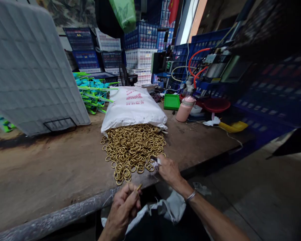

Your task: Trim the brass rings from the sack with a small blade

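Observation:
A heap of brass-coloured rings (132, 147) spills from the open end of a white woven sack (135, 107) onto the table. In front of the heap, by the table's edge, my left hand (124, 207) pinches one ring (139, 187) between thumb and finger, seen nearly edge-on. At the heap's right front, my right hand (168, 170) is closed, its fingertips near the rings. Something small and dark with a whitish piece (156, 163) shows at those fingertips; I cannot make out what it is.
A tall pale ribbed panel (32, 67) leans at the left, with green and turquoise plastic parts (94, 92) behind it. A pink bottle (185, 108), a green tray (172, 101) and a yellow scoop (233, 127) sit right of the sack. Stacked crates (140, 58) fill the back.

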The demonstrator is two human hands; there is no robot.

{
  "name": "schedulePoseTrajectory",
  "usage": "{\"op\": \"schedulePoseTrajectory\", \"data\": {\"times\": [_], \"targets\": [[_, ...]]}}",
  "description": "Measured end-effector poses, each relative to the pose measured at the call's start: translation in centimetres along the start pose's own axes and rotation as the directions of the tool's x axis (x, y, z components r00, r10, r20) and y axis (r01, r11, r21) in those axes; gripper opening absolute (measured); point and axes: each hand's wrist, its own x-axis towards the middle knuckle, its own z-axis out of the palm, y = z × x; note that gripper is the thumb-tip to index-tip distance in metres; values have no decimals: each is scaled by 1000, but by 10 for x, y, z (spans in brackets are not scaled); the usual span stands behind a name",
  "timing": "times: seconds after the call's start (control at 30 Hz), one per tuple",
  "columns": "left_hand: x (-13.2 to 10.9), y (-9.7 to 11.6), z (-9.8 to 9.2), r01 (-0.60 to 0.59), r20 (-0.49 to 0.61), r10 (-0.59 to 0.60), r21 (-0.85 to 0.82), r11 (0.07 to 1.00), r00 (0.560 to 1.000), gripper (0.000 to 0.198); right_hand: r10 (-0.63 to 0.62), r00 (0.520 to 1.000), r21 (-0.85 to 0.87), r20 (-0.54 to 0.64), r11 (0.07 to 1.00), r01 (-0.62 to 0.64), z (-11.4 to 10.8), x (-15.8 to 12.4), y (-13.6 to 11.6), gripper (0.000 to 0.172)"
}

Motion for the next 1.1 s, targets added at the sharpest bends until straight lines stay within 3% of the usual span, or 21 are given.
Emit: {"op": "schedulePoseTrajectory", "data": {"times": [0.1, 0.2, 0.37, 0.57, 0.77, 0.9, 1.1], "targets": [[4, -5, -1, 46, -15, -47, -60, 997, 999, 35, 95, 991, 7, -96, 995, -95, -3, 15, 26, 15], [10, -10, -2, 61, 15, -60, -55, 997, 998, 37, 118, 987, 2, -110, 993, -118, 2, 25, 37, 13], [13, -8, -4, 6, -16, -9, -150, 989, 1000, 27, 108, 989, -47, -100, 992, -113, 13, 31, 38, 16], [13, -1, -5, 84, 13, -84, -291, 953, 996, 24, 120, 990, -66, -79, 990, -126, 11, 28, 38, 18], [17, -8, -11, 57, -10, -64, -324, 944, 998, 25, 129, 989, -39, -69, 991, -132, 11, 25, 39, 12], [18, -11, -11, -2, -2, 2, -224, 975, 1000, 25, 64, 995, 198, -70, 979, -49, 15, 14, 25, 13], [20, -14, -8, -84, -108, 69, -137, 987, 992, 35, -184, 977, 525, -111, 824, 214, 19, -16, -34, 15]]}}
